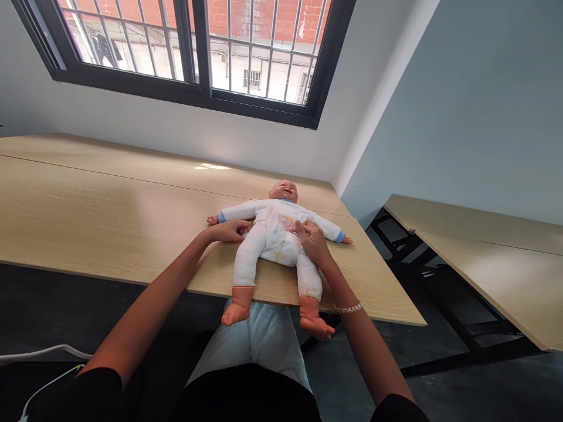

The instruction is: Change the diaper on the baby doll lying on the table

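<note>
A baby doll [272, 234] lies on its back on the worktop [88, 205], close to the front edge and nearer the right corner than the left end. It wears a white suit [270, 234] with blue cuffs. Its head points toward the back edge, its arms stretch out to either side, and its legs run over the front edge so that both feet hang past it.

The left hand [229, 230] rests against the side of the suit just below the doll's arm, its fingers together and curled in a closed grip. The right hand [313, 241] sits on the front of the suit, near the doll's other arm, with its fingertips pressed to the cloth. Whether that grip pinches the cloth cannot be told. A beaded bracelet [348, 308] circles the right wrist.

Pale cloth [250, 337] covers the person's lap below the doll's feet. A white cable [39, 351] runs along the lower left. A second worktop [479, 246] stands to the right, and a barred window [189, 53] is set in the wall beyond the back edge.
</note>
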Motion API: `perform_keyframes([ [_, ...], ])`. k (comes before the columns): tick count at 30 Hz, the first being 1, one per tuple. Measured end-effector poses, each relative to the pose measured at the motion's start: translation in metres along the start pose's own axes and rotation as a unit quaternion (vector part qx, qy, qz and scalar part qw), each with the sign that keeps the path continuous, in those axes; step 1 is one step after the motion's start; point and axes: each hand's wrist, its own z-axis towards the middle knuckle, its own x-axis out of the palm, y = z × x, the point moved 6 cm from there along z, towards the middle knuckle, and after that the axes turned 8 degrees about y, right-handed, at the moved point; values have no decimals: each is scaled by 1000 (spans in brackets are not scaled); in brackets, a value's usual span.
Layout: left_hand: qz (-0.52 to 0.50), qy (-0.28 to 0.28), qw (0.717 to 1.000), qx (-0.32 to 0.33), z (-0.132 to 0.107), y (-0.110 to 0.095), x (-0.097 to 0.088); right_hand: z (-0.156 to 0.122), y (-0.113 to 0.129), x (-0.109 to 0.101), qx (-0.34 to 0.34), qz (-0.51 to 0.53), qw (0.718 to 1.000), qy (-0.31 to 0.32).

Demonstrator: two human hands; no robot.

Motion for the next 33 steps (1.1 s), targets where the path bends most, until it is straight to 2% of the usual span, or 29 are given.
perform_keyframes([
  [7,-31,6,999,11,0,0,3,0,1,0,-4,6,1000,-3],
  [13,-98,21,995,11,0,-4,3,0,1,0,-2,4,1000,1],
  [33,-103,63,991,-56,-8,-6,-1,0,2,0,0,4,1000,-2],
])
